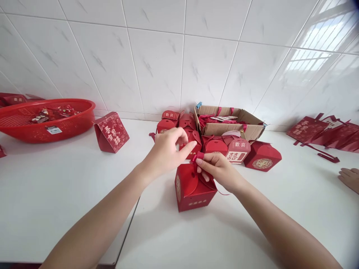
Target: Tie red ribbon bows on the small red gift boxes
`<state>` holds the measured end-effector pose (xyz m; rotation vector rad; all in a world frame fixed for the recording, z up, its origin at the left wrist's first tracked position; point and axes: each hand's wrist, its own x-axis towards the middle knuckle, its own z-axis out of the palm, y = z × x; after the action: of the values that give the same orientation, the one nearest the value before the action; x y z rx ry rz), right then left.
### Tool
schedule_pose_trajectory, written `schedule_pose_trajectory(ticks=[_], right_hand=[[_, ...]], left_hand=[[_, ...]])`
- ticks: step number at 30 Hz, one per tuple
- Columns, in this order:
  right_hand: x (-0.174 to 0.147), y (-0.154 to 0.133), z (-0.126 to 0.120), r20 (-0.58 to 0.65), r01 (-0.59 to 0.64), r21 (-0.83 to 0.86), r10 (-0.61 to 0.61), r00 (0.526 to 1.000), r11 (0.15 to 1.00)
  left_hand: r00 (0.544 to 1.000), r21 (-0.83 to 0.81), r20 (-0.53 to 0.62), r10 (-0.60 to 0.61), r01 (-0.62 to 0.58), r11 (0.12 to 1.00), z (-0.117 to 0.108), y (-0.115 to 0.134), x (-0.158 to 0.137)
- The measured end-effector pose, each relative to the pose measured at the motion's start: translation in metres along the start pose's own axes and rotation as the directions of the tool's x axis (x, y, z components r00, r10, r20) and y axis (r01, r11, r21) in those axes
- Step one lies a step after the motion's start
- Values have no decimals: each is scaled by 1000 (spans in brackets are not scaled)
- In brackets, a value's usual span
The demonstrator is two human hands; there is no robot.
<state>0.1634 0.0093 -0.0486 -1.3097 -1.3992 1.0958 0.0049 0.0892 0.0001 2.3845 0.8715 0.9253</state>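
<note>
A red gift box (198, 198) with gold print stands on the white table in front of me, its curved top flaps folded over. My right hand (217, 168) pinches a red ribbon (199, 155) just above the top of this box. To the left and slightly higher, my left hand (169, 147) hovers with curled fingers and the thumb held apart. Nothing shows in the left hand. It partly covers the finished-looking red boxes (214, 146) behind it.
A cardboard carton (224, 129) of red ribbons and cards stands by the tiled wall. At left are a red plastic basket (70, 125) with wrapped sweets and a slanted red box (112, 132). Flat red boxes (311, 130) lie right, near another person's hand (350, 179).
</note>
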Motion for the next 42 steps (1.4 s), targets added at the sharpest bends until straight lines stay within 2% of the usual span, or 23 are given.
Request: schedule_pose_trajectory(ticks=[3,6,13,18,23,26,30,37,42], right_hand=[[2,2,-2,-44,26,-16,-26,999,1000],[3,4,-2,-71,49,-5,-49,996,999],[5,11,5,-265,96,112,-64,962,989],[4,12,5,-246,138,92,-112,963,986],[1,9,2,-261,73,-113,-100,960,991],[-1,7,-1,-282,70,-291,-155,947,954],[-4,3,-2,-242,53,-437,-174,955,898],[-6,2,-2,-184,101,-570,-246,952,815],[-3,1,-9,-109,94,-528,-177,978,844]], left_hand=[[970,-89,236,-58,81,993,-1,-3,0],[951,-115,307,-45,84,990,2,-6,1],[942,-170,334,-18,79,982,8,-13,3],[929,-277,369,-35,146,950,14,-19,5],[905,-315,425,-32,181,932,15,-20,5],[911,-337,412,-19,172,925,15,-18,4],[918,-342,394,-30,177,923,15,-17,3],[934,-307,358,-3,120,944,16,-17,2],[936,-316,352,13,106,943,18,-19,2]])
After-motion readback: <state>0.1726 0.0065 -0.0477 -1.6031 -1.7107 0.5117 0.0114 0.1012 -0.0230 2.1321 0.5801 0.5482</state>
